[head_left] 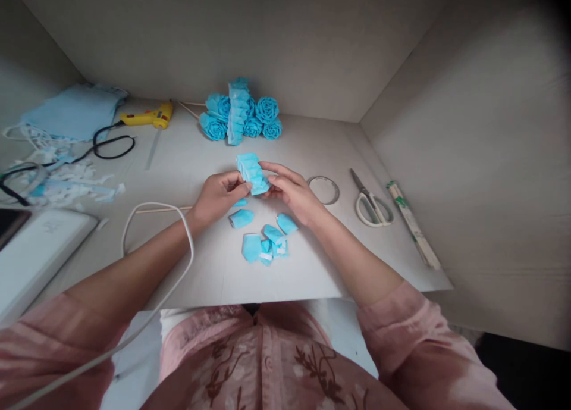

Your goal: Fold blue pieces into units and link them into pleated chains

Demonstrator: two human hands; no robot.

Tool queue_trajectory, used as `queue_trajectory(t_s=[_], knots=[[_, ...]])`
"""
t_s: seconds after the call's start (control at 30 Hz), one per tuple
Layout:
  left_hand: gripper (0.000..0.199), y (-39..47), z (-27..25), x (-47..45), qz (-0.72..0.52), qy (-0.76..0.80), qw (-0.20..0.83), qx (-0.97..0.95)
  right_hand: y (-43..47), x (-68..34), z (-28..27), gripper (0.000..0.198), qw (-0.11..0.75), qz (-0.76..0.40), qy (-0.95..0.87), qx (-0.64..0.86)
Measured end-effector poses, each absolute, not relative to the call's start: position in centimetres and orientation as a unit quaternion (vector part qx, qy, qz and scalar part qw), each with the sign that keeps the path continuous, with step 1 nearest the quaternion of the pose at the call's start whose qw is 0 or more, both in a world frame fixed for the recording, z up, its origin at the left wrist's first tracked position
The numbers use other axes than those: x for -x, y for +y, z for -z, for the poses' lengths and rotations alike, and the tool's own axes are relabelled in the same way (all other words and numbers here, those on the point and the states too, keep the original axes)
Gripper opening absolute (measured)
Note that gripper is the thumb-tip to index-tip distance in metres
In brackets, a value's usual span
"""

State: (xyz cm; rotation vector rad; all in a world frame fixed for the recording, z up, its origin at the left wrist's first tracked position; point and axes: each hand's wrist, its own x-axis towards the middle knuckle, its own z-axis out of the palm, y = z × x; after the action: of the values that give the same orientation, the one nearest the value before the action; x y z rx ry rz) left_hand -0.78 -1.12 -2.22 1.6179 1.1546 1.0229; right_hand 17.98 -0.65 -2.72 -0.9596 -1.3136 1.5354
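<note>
1. From my remote post I see the pleated blue strip (251,173) held over the middle of the table (321,264), between both hands.
2. The left hand (219,196) pinches its left side; the right hand (292,190) has a narrow hold on the right side, thumb against it. I judge this paired grip keeps the pleats from springing open.
3. Loose blue pieces (251,248) lie between the hands and the table's near edge, probably for easy reach.
4. Blue flowers (267,109) sit by the far edge, likely kept out of the way, with another pleated strip (238,115) in front of some.
5. Toward the right edge I find freer room, up to the tape roll (336,190) and the scissors (387,215).
6. On the left, a white cable (193,249) crosses the left forearm (151,261) in my view; I cannot tell whether they touch, so I count that side tighter.
</note>
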Motion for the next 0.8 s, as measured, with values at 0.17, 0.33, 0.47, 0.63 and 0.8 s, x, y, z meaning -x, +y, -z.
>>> queue_trajectory(t_s=[0.17, 0.33, 0.47, 0.63, 0.8], knots=[[0.025, -1.14, 2.29, 0.8, -0.409, 0.459, 0.436, -0.657, -0.67, -18.0, 2.64, 0.047, 0.431, -0.619, -0.533, 0.383], [0.024, -1.17, 2.33, 0.76, -0.405, 0.457, 0.433, -0.663, -0.7, -18.03, 2.73, 0.054, 0.418, -0.622, -0.544, 0.378], [0.025, -1.22, 2.18, 0.78, -0.403, 0.446, 0.443, -0.665, -0.68, -18.06, 2.68, 0.057, 0.425, -0.634, -0.537, 0.359], [0.03, -1.22, 1.99, 0.99, -0.382, 0.43, 0.463, -0.675, -0.61, -17.89, 2.68, 0.063, 0.443, -0.613, -0.539, 0.37], [0.035, -1.27, 1.88, 1.14, -0.39, 0.405, 0.483, -0.671, -0.47, -17.76, 2.92, 0.065, 0.468, -0.6, -0.535, 0.367]])
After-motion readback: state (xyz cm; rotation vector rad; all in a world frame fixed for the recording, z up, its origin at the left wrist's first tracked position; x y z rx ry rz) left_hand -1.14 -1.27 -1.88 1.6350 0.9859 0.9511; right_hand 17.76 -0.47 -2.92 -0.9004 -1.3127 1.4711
